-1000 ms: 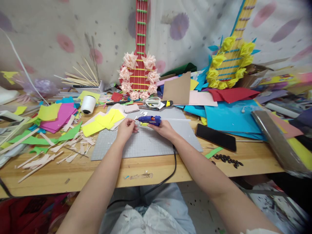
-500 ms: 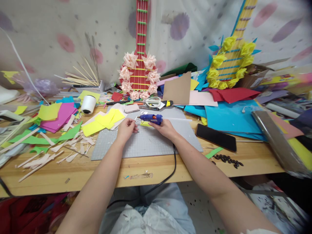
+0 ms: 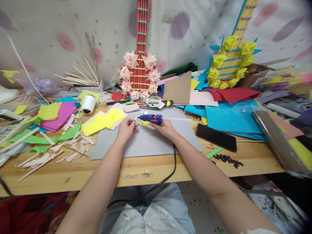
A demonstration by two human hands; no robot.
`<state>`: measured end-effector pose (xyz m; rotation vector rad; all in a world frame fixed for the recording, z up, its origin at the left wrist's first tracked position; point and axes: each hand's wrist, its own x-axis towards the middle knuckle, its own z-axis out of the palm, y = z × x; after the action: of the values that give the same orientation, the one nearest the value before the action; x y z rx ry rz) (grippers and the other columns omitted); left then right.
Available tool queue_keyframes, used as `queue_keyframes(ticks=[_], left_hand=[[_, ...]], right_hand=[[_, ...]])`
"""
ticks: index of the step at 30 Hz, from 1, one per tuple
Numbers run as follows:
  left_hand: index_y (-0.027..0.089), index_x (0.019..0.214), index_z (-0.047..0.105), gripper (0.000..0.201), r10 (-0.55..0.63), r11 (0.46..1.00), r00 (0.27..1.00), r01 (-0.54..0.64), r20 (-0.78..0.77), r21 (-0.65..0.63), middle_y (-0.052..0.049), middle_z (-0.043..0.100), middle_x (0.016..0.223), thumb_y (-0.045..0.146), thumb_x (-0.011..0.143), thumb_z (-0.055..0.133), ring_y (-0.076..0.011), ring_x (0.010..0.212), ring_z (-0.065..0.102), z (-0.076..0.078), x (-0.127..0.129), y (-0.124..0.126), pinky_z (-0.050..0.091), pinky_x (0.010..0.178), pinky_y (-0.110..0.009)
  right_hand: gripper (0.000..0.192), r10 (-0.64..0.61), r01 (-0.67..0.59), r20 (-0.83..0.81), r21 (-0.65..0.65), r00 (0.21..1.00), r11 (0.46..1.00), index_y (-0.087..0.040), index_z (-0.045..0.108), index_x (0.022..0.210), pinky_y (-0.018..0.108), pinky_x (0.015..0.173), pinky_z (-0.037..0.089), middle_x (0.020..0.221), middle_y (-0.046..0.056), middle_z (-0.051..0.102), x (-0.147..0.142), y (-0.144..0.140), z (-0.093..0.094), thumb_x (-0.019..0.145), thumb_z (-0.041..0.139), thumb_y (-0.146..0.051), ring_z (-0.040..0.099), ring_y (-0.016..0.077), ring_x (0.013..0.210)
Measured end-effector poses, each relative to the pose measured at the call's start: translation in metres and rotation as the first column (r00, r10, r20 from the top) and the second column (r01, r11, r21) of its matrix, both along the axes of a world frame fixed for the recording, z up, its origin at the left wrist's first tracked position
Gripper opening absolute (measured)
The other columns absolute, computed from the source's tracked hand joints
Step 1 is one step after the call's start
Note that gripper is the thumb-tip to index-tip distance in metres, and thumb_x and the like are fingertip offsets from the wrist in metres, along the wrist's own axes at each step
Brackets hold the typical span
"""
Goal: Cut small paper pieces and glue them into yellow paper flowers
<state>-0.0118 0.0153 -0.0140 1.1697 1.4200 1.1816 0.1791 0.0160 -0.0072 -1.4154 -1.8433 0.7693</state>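
both bare arms come in from the bottom corners and angle inward over the front of the wooden table (image 3: 92, 175), so the hands end up close together, apart but near, above the gray cutting mat (image 3: 148, 143).

right hand (image 3: 166, 127) is wrapped round a blue hot glue gun (image 3: 155, 119), which lies sideways over the far half of the mat with its nozzle aimed at the other hand. a clear glue stick (image 3: 181, 120) pokes out behind it past the knuckles, and a black cord (image 3: 175, 162) hangs below that wrist, down over the table edge.

left hand (image 3: 126, 128) has its fingers curled in, thumb and index drawn together right near the nozzle tip. looks like a pinch, but whatever's at the fingertips is too small to make out, so i can't tell if it's gripping anything.

just under the gun there's a yellow paper strip (image 3: 145, 123), with small white scraps (image 3: 144, 112) just past the nozzle. yellow paper sheets (image 3: 104, 122) sit left of the left hand, and a black smartphone (image 3: 216, 137) lies off to the right of the mat.
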Motion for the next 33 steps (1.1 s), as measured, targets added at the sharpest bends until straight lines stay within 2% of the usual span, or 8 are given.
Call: queue_keyframes(ticks=[14, 20, 26, 29, 33], left_hand=[[0.014, 0.079, 0.049, 0.005, -0.006, 1.0, 1.0, 0.006, 0.002, 0.0, 0.001, 0.059, 0.059, 0.019, 0.077, 0.05, -0.0094, 0.045, 0.058, -0.002, -0.001, 0.001, 0.049, 0.043, -0.02], [0.014, 0.078, 0.05, 0.006, -0.013, 1.0, 1.0, 0.013, -0.003, 0.008, 0.001, 0.059, 0.058, 0.019, 0.076, 0.051, -0.0092, 0.045, 0.058, -0.002, -0.001, 0.001, 0.049, 0.043, -0.02], [0.014, 0.078, 0.05, 0.005, -0.013, 1.0, 1.0, 0.013, -0.003, 0.003, 0.001, 0.059, 0.057, 0.019, 0.076, 0.051, -0.0095, 0.045, 0.058, -0.002, -0.001, 0.0, 0.048, 0.043, -0.021], [0.014, 0.078, 0.05, 0.005, -0.023, 1.0, 1.0, 0.023, 0.003, 0.01, 0.002, 0.058, 0.057, 0.019, 0.076, 0.051, -0.0092, 0.045, 0.058, -0.002, -0.001, 0.0, 0.048, 0.042, -0.02], [0.014, 0.078, 0.051, 0.006, -0.029, 0.999, 1.0, 0.029, 0.002, 0.02, 0.002, 0.058, 0.057, 0.02, 0.075, 0.051, -0.0087, 0.044, 0.057, -0.003, -0.001, 0.0, 0.048, 0.041, -0.019]], right_hand=[[0.039, 0.043, -0.046, 0.058, 0.041, 0.997, 0.998, -0.018, 0.069, 0.083, 0.026, 0.062, 0.043, 0.076, 0.003, 0.067, -0.002, -0.003, 0.002, 0.072, 0.055, -0.053, 0.061, 0.0189, 0.072], [0.038, -0.011, 0.008, 0.057, 0.059, 0.998, 0.998, -0.019, 0.068, 0.086, 0.025, 0.062, 0.044, 0.079, 0.003, 0.068, 0.0, -0.001, 0.001, 0.072, 0.056, -0.052, 0.061, 0.0189, 0.074], [0.039, -0.063, 0.062, 0.062, 0.017, 0.996, 0.998, -0.017, 0.069, 0.081, 0.026, 0.059, 0.044, 0.073, 0.004, 0.068, 0.001, 0.001, 0.0, 0.072, 0.056, -0.053, 0.062, 0.02, 0.069], [0.039, -0.078, 0.077, 0.023, 0.037, 0.997, 0.996, -0.017, 0.069, 0.081, 0.026, 0.061, 0.044, 0.074, 0.004, 0.068, 0.002, 0.002, 0.001, 0.071, 0.057, -0.052, 0.062, 0.0194, 0.07], [0.043, -0.187, 0.187, 0.005, 0.031, 0.982, 0.982, -0.015, 0.069, 0.078, 0.026, 0.06, 0.044, 0.067, 0.005, 0.067, 0.015, 0.009, 0.003, 0.067, 0.058, -0.055, 0.062, 0.02, 0.068]])
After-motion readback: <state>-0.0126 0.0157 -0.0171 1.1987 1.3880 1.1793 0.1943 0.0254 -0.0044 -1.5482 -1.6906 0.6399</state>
